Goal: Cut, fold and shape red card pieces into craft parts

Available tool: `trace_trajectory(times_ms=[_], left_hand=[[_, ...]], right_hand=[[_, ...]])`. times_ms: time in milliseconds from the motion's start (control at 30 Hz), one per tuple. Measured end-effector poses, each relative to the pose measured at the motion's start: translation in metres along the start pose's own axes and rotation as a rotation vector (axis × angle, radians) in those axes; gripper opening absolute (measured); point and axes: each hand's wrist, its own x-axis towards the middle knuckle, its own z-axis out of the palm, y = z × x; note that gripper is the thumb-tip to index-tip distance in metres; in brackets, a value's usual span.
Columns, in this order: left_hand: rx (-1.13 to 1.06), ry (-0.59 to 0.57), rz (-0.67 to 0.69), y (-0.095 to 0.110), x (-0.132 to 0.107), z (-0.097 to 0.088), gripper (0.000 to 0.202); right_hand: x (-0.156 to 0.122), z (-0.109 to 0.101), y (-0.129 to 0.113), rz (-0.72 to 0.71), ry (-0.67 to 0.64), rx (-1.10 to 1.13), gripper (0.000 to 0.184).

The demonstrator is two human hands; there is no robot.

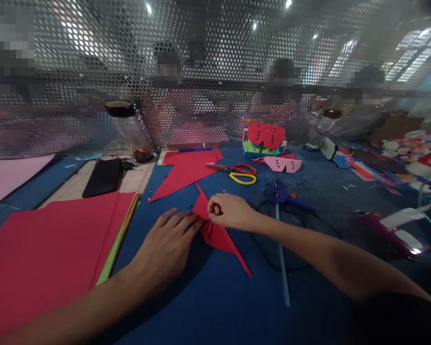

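Red paper [215, 232], folded, pointy, creased.

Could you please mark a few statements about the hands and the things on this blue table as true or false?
1. The left hand lies flat on the folded red paper; the right hand is curled on it. True.
2. The right hand holds the scissors. False: they lie untouched on the blue table, beyond the hands.
3. A stack of red sheets lies left of the left hand. True.
4. The blue glue gun lies on that stack. False: it lies on the table, right of the right hand.
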Motion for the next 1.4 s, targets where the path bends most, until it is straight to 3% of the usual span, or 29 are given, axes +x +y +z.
trace_trajectory(times_ms=[800,1100,1400], left_hand=[[0.008,0.050,0.022,-0.009,0.002,0.000,0.047],[-0.004,0.056,-0.005,-0.007,0.002,0.002,0.044],[-0.077,0.118,0.007,-0.010,0.004,0.003,0.042]], right_hand=[[0.001,0.001,-0.001,-0.005,0.000,-0.005,0.004],[-0.006,-0.016,0.001,0.079,0.024,-0.066,0.007],[-0.015,-0.019,-0.005,0.087,-0.071,-0.168,0.024]])
